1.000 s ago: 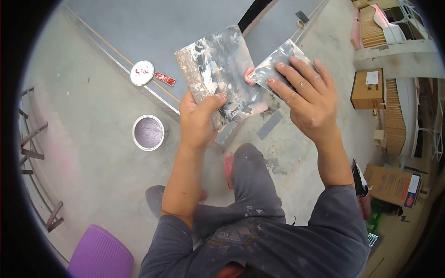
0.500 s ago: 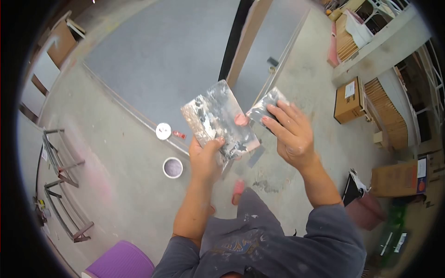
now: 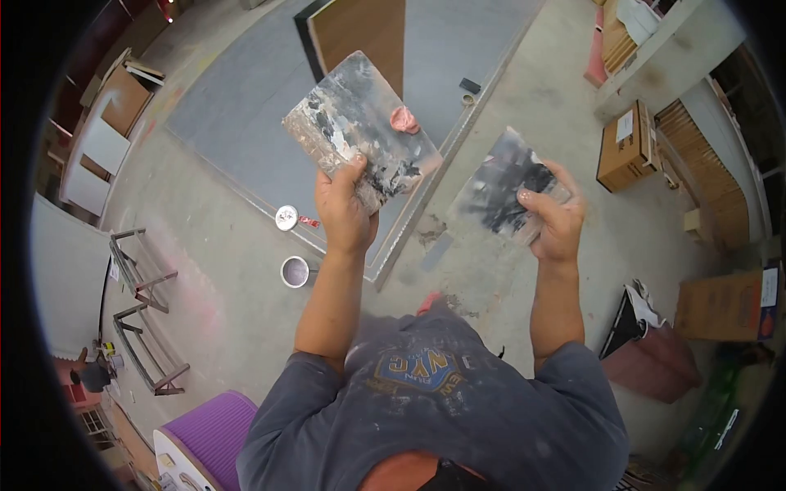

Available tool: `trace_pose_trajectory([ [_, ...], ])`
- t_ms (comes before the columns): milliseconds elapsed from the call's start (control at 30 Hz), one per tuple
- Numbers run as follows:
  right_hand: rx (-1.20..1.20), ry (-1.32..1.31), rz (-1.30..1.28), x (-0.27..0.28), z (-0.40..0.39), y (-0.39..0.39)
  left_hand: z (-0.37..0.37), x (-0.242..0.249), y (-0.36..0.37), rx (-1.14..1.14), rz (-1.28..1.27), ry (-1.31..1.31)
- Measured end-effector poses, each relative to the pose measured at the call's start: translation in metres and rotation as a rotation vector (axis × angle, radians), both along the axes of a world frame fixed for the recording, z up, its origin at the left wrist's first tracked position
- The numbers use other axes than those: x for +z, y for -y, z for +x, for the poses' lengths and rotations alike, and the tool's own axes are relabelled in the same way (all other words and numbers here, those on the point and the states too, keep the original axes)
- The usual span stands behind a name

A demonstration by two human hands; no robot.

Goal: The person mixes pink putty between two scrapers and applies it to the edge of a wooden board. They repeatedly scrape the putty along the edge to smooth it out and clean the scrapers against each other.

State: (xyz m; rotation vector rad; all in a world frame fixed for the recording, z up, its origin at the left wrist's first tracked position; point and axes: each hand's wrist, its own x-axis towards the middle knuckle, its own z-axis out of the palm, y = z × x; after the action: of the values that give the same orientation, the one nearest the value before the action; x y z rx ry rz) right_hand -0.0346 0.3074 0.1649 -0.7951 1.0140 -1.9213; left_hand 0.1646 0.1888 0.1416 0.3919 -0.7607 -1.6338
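Note:
My left hand [image 3: 347,214] grips a putty board [image 3: 340,106] by its lower edge, thumb on top. The board is smeared with grey, black and white residue, and a pink lump of putty [image 3: 404,120] sits near its right edge. Apart from it on the right, my right hand [image 3: 560,214] is closed on a putty scraper [image 3: 495,184], a flat, wide blade smeared black and grey, with the thumb across its face. Both tools are held up in the air and do not touch. The fingers behind each tool are mostly hidden.
A large grey panel [image 3: 237,123] lies low ahead, with an upright wooden board [image 3: 360,37] on it. By its near edge are a round white lid [image 3: 286,218] and a can [image 3: 295,272]. Metal frames [image 3: 147,274] stand left; a cardboard box [image 3: 626,147] stands right.
The scraper has come away from the putty board to the right, and its broad face now shows. Both hands sit higher in view, and the camera has shifted.

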Motion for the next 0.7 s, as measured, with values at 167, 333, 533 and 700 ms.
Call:
trace_pose_trajectory([
  [167, 0.082, 0.131, 0.13, 0.002, -0.028, 0.005, -0.059, -0.001, -0.01, 0.017, -0.108, 0.121],
  [333, 0.036, 0.156, 0.184, -0.004, -0.049, 0.023, -0.081, 0.0, 0.001, -0.134, -0.226, 0.282],
  [533, -0.032, -0.129, 0.079, -0.011, -0.088, 0.076, -0.105, -0.004, 0.063, -0.257, -0.129, 0.324],
  [700, -0.183, -0.834, -0.417, 0.008, -0.101, 0.178, -0.107, 0.012, 0.158, -0.17, 0.074, 0.074],
])
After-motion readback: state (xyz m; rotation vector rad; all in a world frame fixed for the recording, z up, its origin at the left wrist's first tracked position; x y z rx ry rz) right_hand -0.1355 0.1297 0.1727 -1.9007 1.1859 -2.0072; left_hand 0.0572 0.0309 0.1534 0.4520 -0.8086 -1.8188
